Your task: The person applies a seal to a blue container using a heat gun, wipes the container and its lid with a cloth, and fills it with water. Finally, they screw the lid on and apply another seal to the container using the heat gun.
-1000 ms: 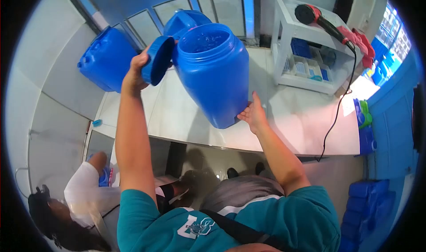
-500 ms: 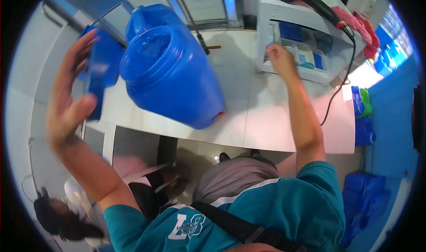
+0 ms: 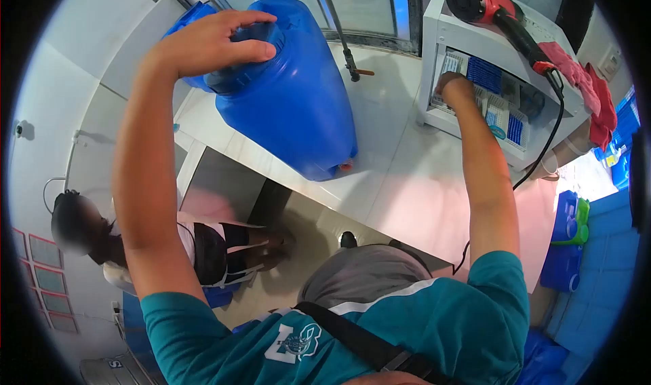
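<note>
1. White counter (image 3: 400, 175): the broad surface bears the blue container and the small shelf, both within arm's reach.
2. Another person (image 3: 220, 253): seated low beyond the left end, apart from the work.
3. White shelf (image 3: 437, 29): set to the right on the counter, its open front turned so that a hand can reach the trays inside.
4. Blue container (image 3: 298, 113): it stands near the counter's front edge, probably so that its mouth is easy to get at. It is smooth, glossy plastic with rounded shoulders, wide and bulky; the wide-angle view makes it seem to lean. Whatever is inside is hidden.
5. Heat gun (image 3: 491, 15): red and black, lying on top of the shelf, its cord trailing over the side, likely parked there to stay handy.
6. Left hand (image 3: 210, 42): spread wide over the lid, thumb and fingers well apart, seemingly to steady it from above; how hard it presses cannot be told.
7. Lid (image 3: 234, 80): dark blue and ridged around its side, at the container's mouth, mostly covered by the hand.
8. Right hand (image 3: 456, 90): reaching into the shelf at the trays, fingers bent, tips hidden; whether it has hold of anything cannot be told.
9. Reddish fitting (image 3: 347, 164): low on the container, at its base.
</note>
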`<state>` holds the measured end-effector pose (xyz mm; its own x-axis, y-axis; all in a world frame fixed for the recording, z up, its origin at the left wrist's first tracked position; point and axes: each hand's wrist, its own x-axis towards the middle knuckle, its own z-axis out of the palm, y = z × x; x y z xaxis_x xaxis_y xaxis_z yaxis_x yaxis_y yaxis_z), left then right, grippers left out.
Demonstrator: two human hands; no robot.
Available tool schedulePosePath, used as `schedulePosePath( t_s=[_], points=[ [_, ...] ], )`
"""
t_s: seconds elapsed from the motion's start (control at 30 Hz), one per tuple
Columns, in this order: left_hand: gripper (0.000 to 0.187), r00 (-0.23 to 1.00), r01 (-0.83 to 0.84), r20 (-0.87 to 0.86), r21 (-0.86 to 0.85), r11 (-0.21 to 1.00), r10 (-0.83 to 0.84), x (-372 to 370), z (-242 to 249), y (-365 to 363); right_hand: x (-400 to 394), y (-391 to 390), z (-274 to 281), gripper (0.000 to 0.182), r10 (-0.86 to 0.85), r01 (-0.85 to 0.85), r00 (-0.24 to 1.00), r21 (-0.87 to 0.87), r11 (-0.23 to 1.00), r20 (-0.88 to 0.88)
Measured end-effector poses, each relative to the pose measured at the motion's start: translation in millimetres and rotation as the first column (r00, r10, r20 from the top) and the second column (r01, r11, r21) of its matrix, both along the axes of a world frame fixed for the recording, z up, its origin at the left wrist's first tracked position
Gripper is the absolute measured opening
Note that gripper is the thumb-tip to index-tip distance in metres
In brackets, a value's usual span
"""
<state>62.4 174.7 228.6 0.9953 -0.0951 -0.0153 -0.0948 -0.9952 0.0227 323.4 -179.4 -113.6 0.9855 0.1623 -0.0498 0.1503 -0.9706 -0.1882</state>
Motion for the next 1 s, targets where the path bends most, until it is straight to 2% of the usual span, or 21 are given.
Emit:
schedulePosePath(
  t_s=[0.07, 0.13, 0.27, 0.33, 0.43, 0.47, 0.53, 0.57, 0.6, 0.63, 0.67, 0.7, 0.73, 0.77, 0.8, 0.83, 0.87, 0.9, 0.93, 0.97, 1.0],
  points=[
    [0.073, 0.999, -0.03, -0.021, -0.018, 0.999, 0.03, 4, -2, 1, 6, -5, -3, 0.02, -0.007, 0.007, 1.0, 0.01, 1.0, 0.016],
    [0.074, 0.998, -0.057, -0.042, -0.034, 0.998, 0.056, 8, -2, 2, -10, -14, 11, 0.019, -0.073, -0.031, 0.886, 0.216, 0.976, 0.458],
    [0.077, 0.993, -0.103, -0.053, 0.008, 0.995, 0.103, 12, 0, -2, -22, -19, 25, 0.017, -0.016, -0.073, 0.929, 0.224, 0.972, 0.37],
    [0.078, 0.991, -0.116, -0.06, 0.031, 0.993, 0.117, 13, 1, -4, -24, -19, 20, 0.017, 0.013, -0.189, 0.833, 0.264, 0.946, 0.553],
    [0.079, 0.989, -0.124, -0.075, 0.036, 0.992, 0.126, 12, 3, -6, -22, -21, 30, 0.02, 0.022, -0.144, 0.871, 0.211, 0.967, 0.492],
    [0.077, 0.992, -0.091, -0.081, 0.039, 0.995, 0.094, 12, 3, -5, -24, -22, 34, 0.02, 0.015, -0.138, 0.87, 0.212, 0.968, 0.494],
    [0.076, 0.995, -0.048, -0.083, 0.041, 0.998, 0.051, 12, 4, -1, -27, -26, 41, 0.023, -0.071, -0.102, 0.897, 0.359, 0.928, 0.437],
    [0.075, 0.994, 0.05, -0.095, -0.003, 0.999, -0.05, 10, 4, 2, -25, -29, 38, 0.023, -0.078, -0.093, 0.896, 0.357, 0.929, 0.438],
    [0.074, 0.983, 0.145, -0.103, -0.049, 0.988, -0.15, 7, 4, 5, -23, -33, 34, 0.025, -0.139, -0.11, 0.823, 0.394, 0.913, 0.551],
    [0.074, 0.982, 0.153, -0.101, -0.051, 0.987, -0.157, 6, 3, 8, -21, -33, 31, 0.028, -0.201, -0.133, 0.732, 0.426, 0.895, 0.651],
    [0.071, 0.964, 0.22, -0.115, -0.149, 0.964, -0.238, 4, 1, 11, -20, -31, 28, 0.028, -0.204, -0.127, 0.731, 0.424, 0.897, 0.652],
    [0.068, 0.939, 0.286, -0.12, -0.245, 0.926, -0.321, 4, 0, 14, -19, -31, 27, 0.031, -0.252, -0.163, 0.613, 0.432, 0.887, 0.749],
    [0.068, 0.933, 0.303, -0.12, -0.248, 0.92, -0.339, 8, 0, 19, -19, -36, 25, 0.034, -0.3, -0.19, 0.479, 0.431, 0.882, 0.825],
    [0.064, 0.904, 0.348, -0.12, -0.353, 0.869, -0.411, 15, -2, 24, -22, -42, 26, 0.034, -0.308, -0.163, 0.476, 0.427, 0.889, 0.823],
    [0.062, 0.868, 0.386, -0.116, -0.455, 0.802, -0.483, 22, -4, 24, -27, -43, 30, 0.035, -0.296, -0.128, 0.575, 0.441, 0.888, 0.763],
    [0.062, 0.851, 0.409, -0.119, -0.462, 0.787, -0.512, 29, -6, 23, -33, -43, 33, 0.037, -0.286, -0.091, 0.664, 0.454, 0.886, 0.691],
    [0.061, 0.846, 0.392, -0.147, -0.479, 0.785, -0.512, 33, -7, 21, -46, -42, 40, 0.037, -0.302, -0.063, 0.659, 0.451, 0.89, 0.688],
    [0.06, 0.842, 0.373, -0.176, -0.493, 0.786, -0.51, 35, -7, 17, -66, -37, 53, 0.035, -0.326, -0.108, 0.694, 0.541, 0.834, 0.642],
    [0.062, 0.827, 0.302, -0.234, -0.584, 0.754, -0.512, 31, -5, 8, -85, -35, 64, 0.034, -0.341, -0.152, 0.728, 0.625, 0.765, 0.595],
    [0.062, 0.816, 0.316, -0.234, -0.585, 0.747, -0.529, 25, -2, 0, -100, -35, 70, 0.034, -0.355, -0.136, 0.722, 0.624, 0.769, 0.595],
    [0.067, 0.763, 0.293, -0.283, -0.649, 0.702, -0.581, 19, 0, -7, -113, -35, 73, 0.03, -0.292, -0.229, 0.774, 0.678, 0.699, 0.562]
  ],
)
